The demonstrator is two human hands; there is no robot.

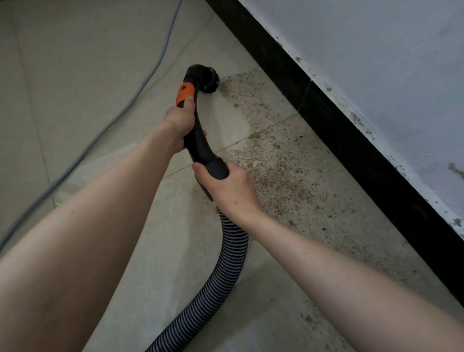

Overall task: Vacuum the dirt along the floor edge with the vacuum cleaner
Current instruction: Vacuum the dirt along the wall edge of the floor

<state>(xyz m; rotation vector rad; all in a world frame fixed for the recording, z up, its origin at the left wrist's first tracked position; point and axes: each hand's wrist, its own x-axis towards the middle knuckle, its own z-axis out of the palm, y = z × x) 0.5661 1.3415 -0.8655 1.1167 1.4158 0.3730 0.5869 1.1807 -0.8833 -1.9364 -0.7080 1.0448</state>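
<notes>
Hose: a ribbed black-and-white vacuum hose [223,271] curls up from the bottom edge of the view across the pale tiled floor [64,76] to the curved black handle [198,145] of the vacuum cleaner.
Right hand: the right hand [230,187] wraps around the lower end of the handle, just where the hose joins it, fingers curled under and thumb across the top.
Left hand: the left hand [180,119] grips the handle higher up, thumb laid against the orange collar [185,94], the remaining fingers closed round the far side.
Nozzle: a black round nozzle [207,78] at the far end of the handle sits low at the floor, touching the near edge of the dirt.
Dirt: brown gritty dirt [280,161] lies in a broad band along the floor edge, right of both hands, running beside the black skirting [342,124].
Wall: a grey-white wall [379,52], flecked and scuffed near its base, rises above the skirting.
Cable: a grey cable [133,100] trails across the tiles at left, well apart from the dirt.
</notes>
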